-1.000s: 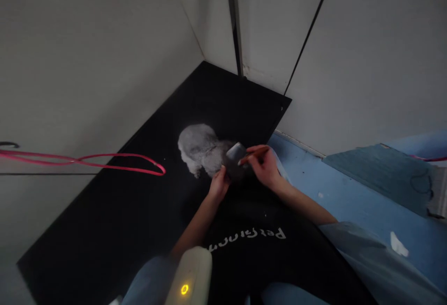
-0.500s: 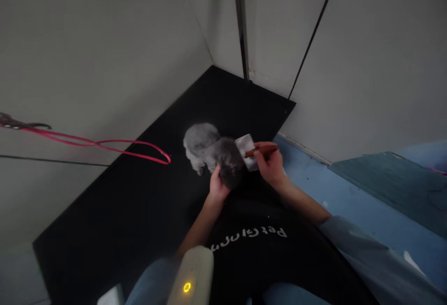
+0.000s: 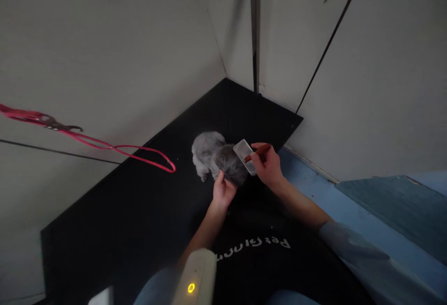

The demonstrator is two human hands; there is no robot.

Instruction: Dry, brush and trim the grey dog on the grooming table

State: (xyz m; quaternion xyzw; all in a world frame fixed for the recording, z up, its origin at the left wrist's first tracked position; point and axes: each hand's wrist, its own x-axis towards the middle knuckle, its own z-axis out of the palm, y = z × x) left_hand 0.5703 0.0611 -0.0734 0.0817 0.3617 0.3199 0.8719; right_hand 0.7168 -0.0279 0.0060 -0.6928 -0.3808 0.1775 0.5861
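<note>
left hand [image 3: 223, 191] closed on rear of grey furry animal [image 3: 208, 152], right hand [image 3: 269, 167] wrapped round brush [image 3: 245, 156] handle, head on coat; if it squirms, pins could scrape skin.

The left hand [image 3: 223, 191] hides the grey furry animal's [image 3: 211, 156] near side; the right hand [image 3: 270, 167] covers the brush [image 3: 244, 155] handle. The pink leash [image 3: 172, 167] leaves the left edge.

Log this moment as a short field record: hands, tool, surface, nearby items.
Left hand: grips the rear of the grey furry animal
Right hand: holds the brush by its reddish handle, head at the fur
Surface: black table in a wall corner
Nearby: pink leash loop hanging left of the animal
</note>
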